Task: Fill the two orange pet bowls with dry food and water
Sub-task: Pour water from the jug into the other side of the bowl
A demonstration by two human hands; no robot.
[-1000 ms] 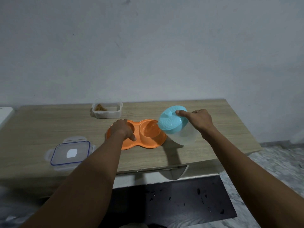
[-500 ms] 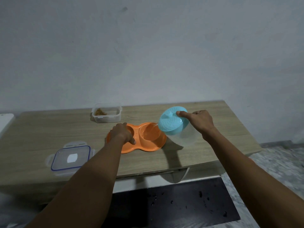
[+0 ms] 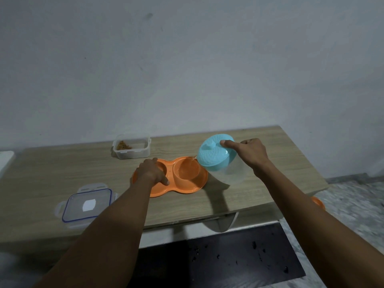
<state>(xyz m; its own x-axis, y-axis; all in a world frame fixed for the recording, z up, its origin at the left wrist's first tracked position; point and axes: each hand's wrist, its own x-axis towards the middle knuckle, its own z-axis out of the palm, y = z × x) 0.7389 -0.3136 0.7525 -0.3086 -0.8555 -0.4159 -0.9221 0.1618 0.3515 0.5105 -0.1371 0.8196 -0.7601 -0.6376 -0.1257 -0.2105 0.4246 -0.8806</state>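
Water step under way: right hand (image 3: 250, 153), fingers clamped on tilted jug (image 3: 218, 161), pours into the right bowl (image 3: 188, 170). Left hand (image 3: 150, 172) fingers press the double bowl's rim on the bench (image 3: 62, 169), hiding the left bowl; food container (image 3: 132, 148) beyond looks nearly emptied.

The middle of the wooden table (image 3: 207, 202) is crowded: the orange double bowl (image 3: 182, 188) sits there, with the left hand (image 3: 150, 173) resting over its left well and blocking it from above. The right well is hemmed on its right by the tilted clear jug with the teal lid (image 3: 214, 159), gripped by the right hand (image 3: 248, 152), so access there comes only from the near side. Behind the bowl to the left, the open food container (image 3: 132, 149) stands just beyond the left hand. At the near left lies the container lid (image 3: 87, 204). Bare tabletop lies open at far left, between lid and bowl, and at far right beyond the jug.
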